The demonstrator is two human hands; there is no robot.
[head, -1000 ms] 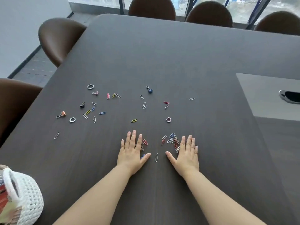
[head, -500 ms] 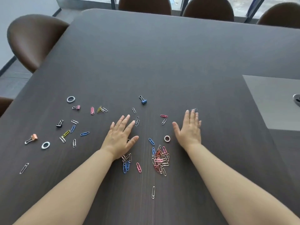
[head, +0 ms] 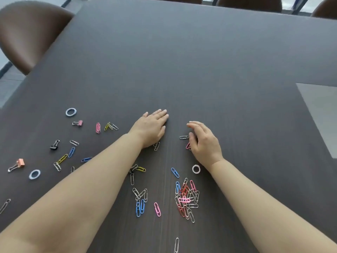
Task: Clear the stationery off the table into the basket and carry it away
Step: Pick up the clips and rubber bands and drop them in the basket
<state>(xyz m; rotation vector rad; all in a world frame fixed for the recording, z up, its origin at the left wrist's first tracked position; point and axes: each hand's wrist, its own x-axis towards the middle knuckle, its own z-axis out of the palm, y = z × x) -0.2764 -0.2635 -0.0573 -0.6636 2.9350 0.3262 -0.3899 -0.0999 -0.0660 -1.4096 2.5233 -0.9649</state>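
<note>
A lone silver wire paper clip (head: 176, 244) lies nearest on the dark wood-grain table (head: 218, 61). Beyond it is a tangled heap of coloured paper clips (head: 186, 199), with a small white ring (head: 196, 169) just past that. Farther out, both hands have drawn inward from their wider spread of half a second ago. The left hand (head: 151, 128) lies flat, fingers straight and together. The right hand (head: 204, 141), fingers loosely curled and pinching nothing, cups beside a silver clip (head: 184, 137), apparently raking it toward the heap. Gathering seems under way; nothing is lifted yet. A peach binder clip (head: 17, 164), rings and more clips lie scattered at left, well apart from the heap. The white basket is out of view. A brown chair (head: 31, 33) stands far left.
</note>
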